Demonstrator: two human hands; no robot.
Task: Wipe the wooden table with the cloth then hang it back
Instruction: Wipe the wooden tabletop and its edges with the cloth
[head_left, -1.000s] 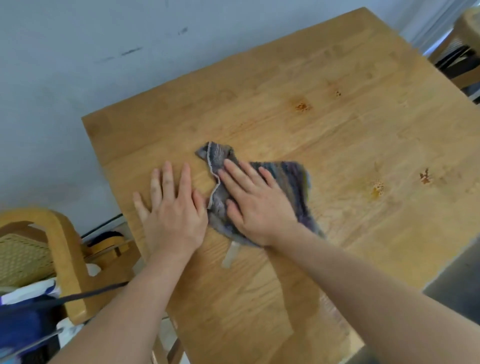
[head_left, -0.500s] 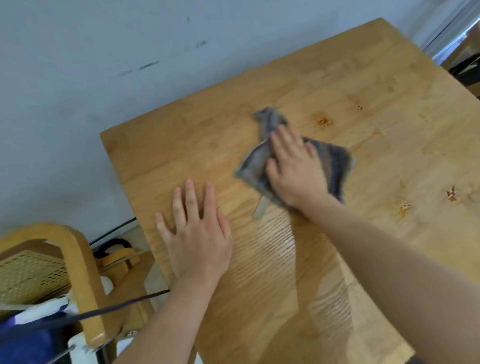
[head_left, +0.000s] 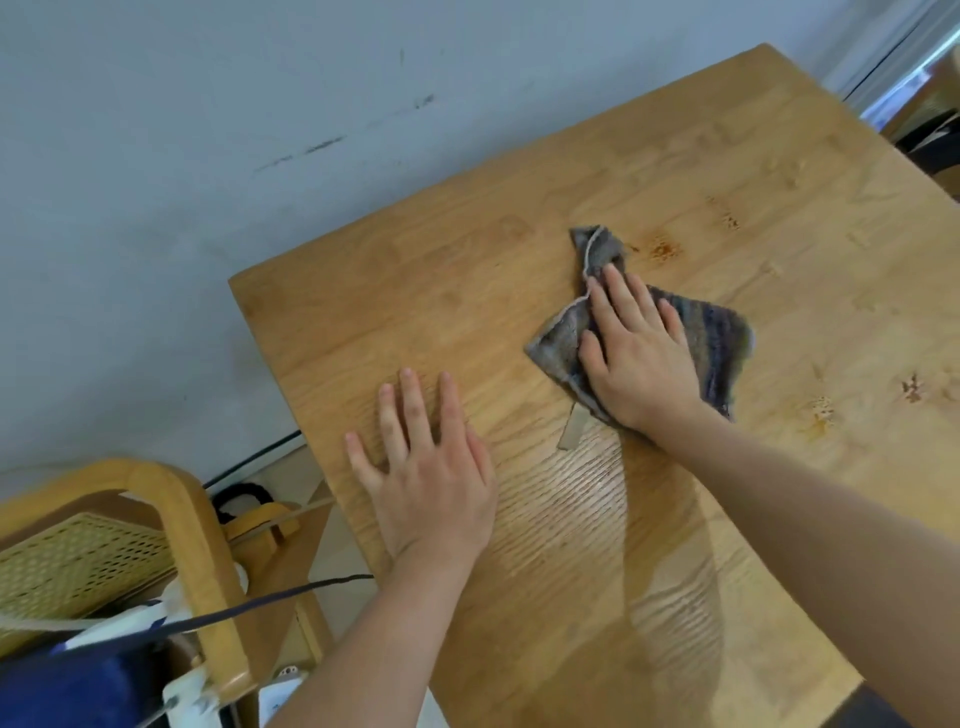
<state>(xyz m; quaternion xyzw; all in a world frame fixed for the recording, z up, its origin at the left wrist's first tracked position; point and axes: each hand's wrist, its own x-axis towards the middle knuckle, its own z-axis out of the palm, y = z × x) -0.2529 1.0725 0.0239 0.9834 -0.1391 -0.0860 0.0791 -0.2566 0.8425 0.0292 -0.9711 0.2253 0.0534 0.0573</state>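
The right grip (head_left: 636, 358) has been carried away from the flat left grip (head_left: 431, 467), fingers straight, pressed on the crumpled grey-blue striped cloth (head_left: 717, 338). Its far tip is pointed at an orange-brown stain (head_left: 662, 249) just beside it on the pale wooden tabletop (head_left: 571, 597).

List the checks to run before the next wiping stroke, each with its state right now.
1. Right hand pressing flat on the cloth: ok.
2. Left hand flat on the wooden table, apart from the cloth: ok.
3. Cloth spread flat: not ok, far corner bunched up.
4. Brown spot beside that corner wiped off: not ok, it shows on the wood.
5. Spots right of the cloth wiped off: not ok.
6. Hanging place for the cloth: cannot tell, none in view.
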